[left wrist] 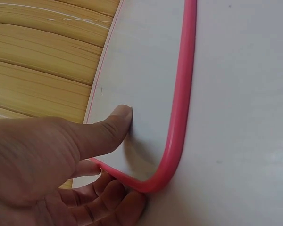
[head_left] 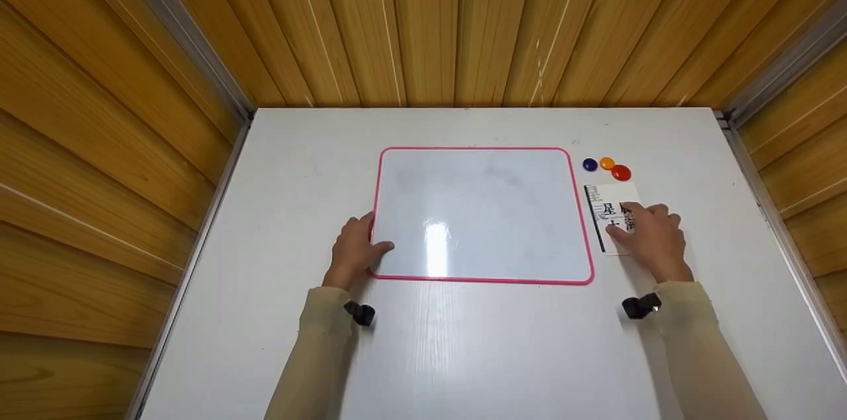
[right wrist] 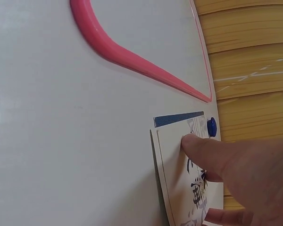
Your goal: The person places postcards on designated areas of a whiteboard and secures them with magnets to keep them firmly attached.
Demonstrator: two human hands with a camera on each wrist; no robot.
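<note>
A whiteboard (head_left: 476,208) with a pink frame lies flat on the white table. My left hand (head_left: 356,251) grips its left edge near the lower corner; in the left wrist view the thumb (left wrist: 108,129) rests on the board's face and the fingers curl at the rim. Right of the board, my right hand (head_left: 652,238) pinches a pale card (right wrist: 172,155) printed with dark characters. The thumb (right wrist: 198,146) presses on its face, while the other fingers are partly hidden. The card's near edge looks slightly raised above another piece with a dark blue strip (right wrist: 177,118).
Beyond the cards lie three round magnet-like discs: dark blue (head_left: 589,165), orange (head_left: 607,163) and red (head_left: 621,172). Wood-patterned walls (head_left: 423,23) border the white table (head_left: 423,354) at the back and both sides.
</note>
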